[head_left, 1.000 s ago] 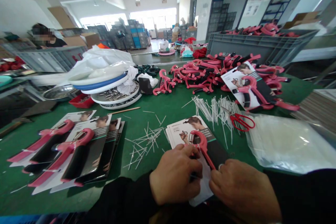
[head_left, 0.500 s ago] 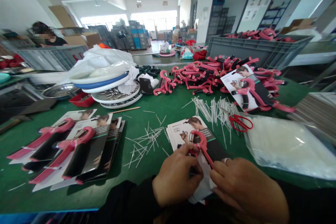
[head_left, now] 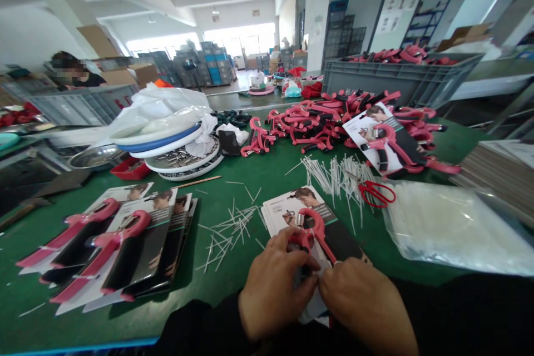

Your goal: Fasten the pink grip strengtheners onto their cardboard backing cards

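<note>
A pink hand grip strengthener (head_left: 317,223) with a metal spring lies on a printed backing card (head_left: 340,228), on top of a small stack of such cards. My left hand (head_left: 277,281) is closed around its left handle, thumb and fingers pinched near the middle. Curled fingers of my right hand (head_left: 362,297) grip the lower end of the other pink handle, close beside the left thumb. Both hands hide the lower part of the strengthener and card. Whether a cable tie is between the fingers I cannot make out.
Carded grip strengtheners (head_left: 120,239) are stacked at left. Loose white cable ties (head_left: 229,228) lie mid-table, with a bundle (head_left: 334,175) behind. Red-handled scissors (head_left: 377,193), a plastic bag (head_left: 450,228) and a pile of strengtheners (head_left: 308,122) lie beyond. Stacked trays (head_left: 167,144) stand back left.
My right hand has moved left and inward, closer to my left hand, its fingers curled tighter. My left hand keeps its hold on the strengthener. The view has shifted slightly.
</note>
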Available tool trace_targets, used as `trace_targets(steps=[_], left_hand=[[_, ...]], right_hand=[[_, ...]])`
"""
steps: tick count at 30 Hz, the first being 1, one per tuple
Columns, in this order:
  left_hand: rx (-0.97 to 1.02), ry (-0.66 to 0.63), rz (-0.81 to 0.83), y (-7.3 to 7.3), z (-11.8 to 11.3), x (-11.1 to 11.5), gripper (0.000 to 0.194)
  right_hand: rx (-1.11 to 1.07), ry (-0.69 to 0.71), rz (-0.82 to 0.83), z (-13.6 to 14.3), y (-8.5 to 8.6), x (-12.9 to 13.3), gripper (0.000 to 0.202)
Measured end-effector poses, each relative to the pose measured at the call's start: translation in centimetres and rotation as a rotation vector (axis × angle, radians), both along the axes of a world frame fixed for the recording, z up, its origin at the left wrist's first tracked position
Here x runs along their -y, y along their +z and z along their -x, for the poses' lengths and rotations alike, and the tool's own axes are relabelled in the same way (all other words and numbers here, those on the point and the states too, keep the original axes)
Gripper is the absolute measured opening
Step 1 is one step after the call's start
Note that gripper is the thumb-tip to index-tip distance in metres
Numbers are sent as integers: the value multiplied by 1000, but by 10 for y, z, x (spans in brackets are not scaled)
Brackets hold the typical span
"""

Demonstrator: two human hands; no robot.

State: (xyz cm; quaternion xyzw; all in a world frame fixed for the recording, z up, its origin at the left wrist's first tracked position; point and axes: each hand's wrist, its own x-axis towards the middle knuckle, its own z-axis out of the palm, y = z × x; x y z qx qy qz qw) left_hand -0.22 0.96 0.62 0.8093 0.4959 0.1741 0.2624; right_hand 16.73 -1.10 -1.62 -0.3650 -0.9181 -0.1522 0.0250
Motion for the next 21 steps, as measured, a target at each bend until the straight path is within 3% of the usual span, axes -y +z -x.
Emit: trace_targets(steps=[4, 10, 14, 21], left_hand=[[-12, 6, 35, 5, 1, -5, 17], [-47, -64, 8, 8, 0, -11, 12], [-66, -129, -59, 5, -8, -16, 10], [-142, -61, -70, 4, -22, -13, 5]], right_hand=[[-2, 51, 47, -1, 9, -5, 17], [-55, 108, -25, -7, 22, -4, 18], [-32, 98, -8, -10, 18, -5, 22], [-41, 87, 52, -15, 1, -8, 20]])
